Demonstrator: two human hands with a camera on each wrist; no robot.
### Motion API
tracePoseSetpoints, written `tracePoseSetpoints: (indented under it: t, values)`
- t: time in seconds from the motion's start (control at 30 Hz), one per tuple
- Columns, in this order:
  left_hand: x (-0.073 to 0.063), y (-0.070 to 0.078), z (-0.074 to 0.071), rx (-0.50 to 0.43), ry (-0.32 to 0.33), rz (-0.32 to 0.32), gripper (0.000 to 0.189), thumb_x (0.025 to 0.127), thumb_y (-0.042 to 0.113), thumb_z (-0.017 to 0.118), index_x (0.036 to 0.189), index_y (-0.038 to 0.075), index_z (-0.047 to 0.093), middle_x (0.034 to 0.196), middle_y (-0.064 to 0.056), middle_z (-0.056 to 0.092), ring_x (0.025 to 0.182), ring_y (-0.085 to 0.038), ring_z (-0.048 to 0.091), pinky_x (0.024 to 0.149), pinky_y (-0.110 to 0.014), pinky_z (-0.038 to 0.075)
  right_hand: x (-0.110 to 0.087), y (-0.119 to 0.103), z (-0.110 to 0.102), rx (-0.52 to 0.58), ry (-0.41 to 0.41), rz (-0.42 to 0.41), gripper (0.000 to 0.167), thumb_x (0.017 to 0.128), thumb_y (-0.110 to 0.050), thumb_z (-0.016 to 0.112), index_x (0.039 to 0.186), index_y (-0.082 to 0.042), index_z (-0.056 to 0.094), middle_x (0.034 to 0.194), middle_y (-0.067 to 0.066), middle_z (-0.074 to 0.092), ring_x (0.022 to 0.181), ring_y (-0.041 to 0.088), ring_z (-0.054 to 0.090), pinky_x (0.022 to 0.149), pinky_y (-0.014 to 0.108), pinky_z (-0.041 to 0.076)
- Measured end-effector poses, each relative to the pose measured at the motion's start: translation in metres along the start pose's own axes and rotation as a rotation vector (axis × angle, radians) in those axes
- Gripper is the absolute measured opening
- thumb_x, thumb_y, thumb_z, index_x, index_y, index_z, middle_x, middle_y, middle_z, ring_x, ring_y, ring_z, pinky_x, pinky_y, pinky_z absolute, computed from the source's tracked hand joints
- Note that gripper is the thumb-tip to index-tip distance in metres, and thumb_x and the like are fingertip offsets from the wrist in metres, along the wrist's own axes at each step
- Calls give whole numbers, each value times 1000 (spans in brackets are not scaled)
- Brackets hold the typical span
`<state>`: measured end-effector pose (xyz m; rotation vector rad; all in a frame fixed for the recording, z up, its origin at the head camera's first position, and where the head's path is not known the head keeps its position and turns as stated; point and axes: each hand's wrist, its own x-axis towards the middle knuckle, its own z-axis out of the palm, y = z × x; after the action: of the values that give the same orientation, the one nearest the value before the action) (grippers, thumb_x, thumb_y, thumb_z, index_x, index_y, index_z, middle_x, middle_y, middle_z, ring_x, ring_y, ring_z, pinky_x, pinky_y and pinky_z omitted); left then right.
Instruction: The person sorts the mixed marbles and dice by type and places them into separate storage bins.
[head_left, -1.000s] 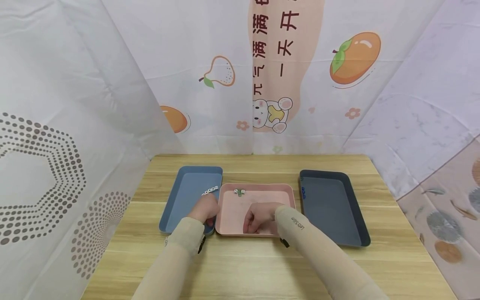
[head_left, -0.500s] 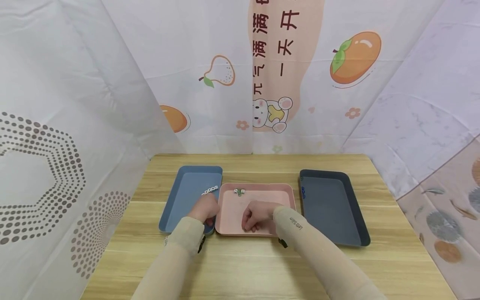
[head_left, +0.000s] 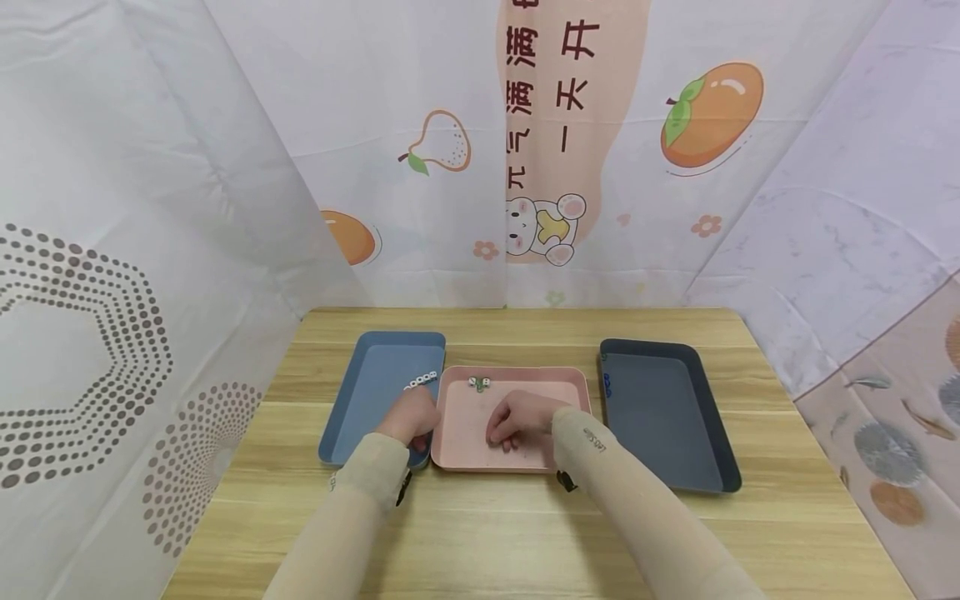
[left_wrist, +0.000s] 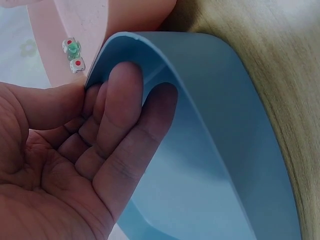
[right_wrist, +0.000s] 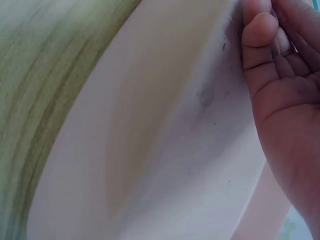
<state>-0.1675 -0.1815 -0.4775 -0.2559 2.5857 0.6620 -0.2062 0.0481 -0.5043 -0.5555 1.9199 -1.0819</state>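
My left hand (head_left: 415, 415) grips the near right corner of the blue tray (head_left: 372, 392), the thumb outside the rim and the fingers inside the wall. A row of white dice (head_left: 422, 381) lies by that tray's right wall. Inside the pink tray (head_left: 536, 392), my right hand (head_left: 521, 419) is low near the front wall with curled fingers, thumb and index tips close together. Whether anything is between those tips is hidden. Two white dice (left_wrist: 77, 64) with a green die (left_wrist: 74, 48) between them sit at the pink tray's far left.
To the right stands a dark blue-grey tray (head_left: 660, 417), with small blue dice (head_left: 607, 385) and a green piece (head_left: 603, 357) along its left wall. Small dark specks (right_wrist: 215, 123) dot the pink tray's floor. A printed curtain (head_left: 465, 233) hangs behind the wooden table (head_left: 487, 533).
My right hand has lifted slightly away from the pink tray's front wall and shifted a little toward its middle. The left hand stays put on the blue tray, and the dice have not moved.
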Motion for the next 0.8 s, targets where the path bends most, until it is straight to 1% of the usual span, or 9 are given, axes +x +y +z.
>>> tracePoseSetpoints:
  t: [0.2, 0.43, 0.5, 0.6, 0.7, 0.8]
  values:
    - [0, 0, 0, -9, 3, 2, 33, 99, 2, 46, 72, 3, 64, 59, -14, 65, 48, -24, 65, 44, -34, 49, 0, 6, -5, 45, 35, -12, 13, 97, -5, 68, 101, 3, 77, 83, 19, 74, 64, 13, 63, 62, 23, 52]
    - [2, -2, 1, 2, 4, 12, 33, 99, 1, 47, 71, 3, 66, 56, -12, 64, 45, -22, 63, 44, -32, 50, 1, 17, -19, 161, 35, -42, 19, 97, -8, 69, 107, 6, 75, 93, 25, 73, 69, 16, 64, 65, 27, 55]
    - [3, -3, 1, 6, 4, 16, 33, 98, 0, 47, 71, 3, 66, 56, -12, 63, 45, -21, 63, 44, -32, 49, 1, 19, -24, 172, 38, -53, 20, 97, -10, 69, 109, 6, 75, 96, 25, 73, 71, 16, 66, 67, 28, 56]
    - [5, -3, 1, -1, -1, 17, 33, 98, -1, 47, 70, 3, 65, 56, -13, 64, 45, -22, 63, 44, -32, 49, 1, 21, -31, 153, 55, -65, 21, 96, -13, 71, 109, 3, 76, 100, 23, 74, 76, 17, 68, 71, 29, 57]
    - [5, -3, 1, -2, -5, 15, 33, 97, -1, 47, 69, 4, 64, 56, -13, 64, 46, -22, 63, 44, -32, 48, -2, 22, -39, 126, 85, -57, 23, 95, -16, 74, 110, 0, 77, 101, 16, 75, 80, 17, 69, 76, 31, 58]
    - [5, -3, 2, -6, -8, 12, 33, 97, 0, 48, 69, 5, 64, 57, -12, 64, 46, -22, 64, 44, -32, 48, -8, 22, -47, 142, 119, -40, 27, 94, -19, 76, 113, 1, 75, 101, 9, 75, 82, 16, 66, 78, 32, 57]
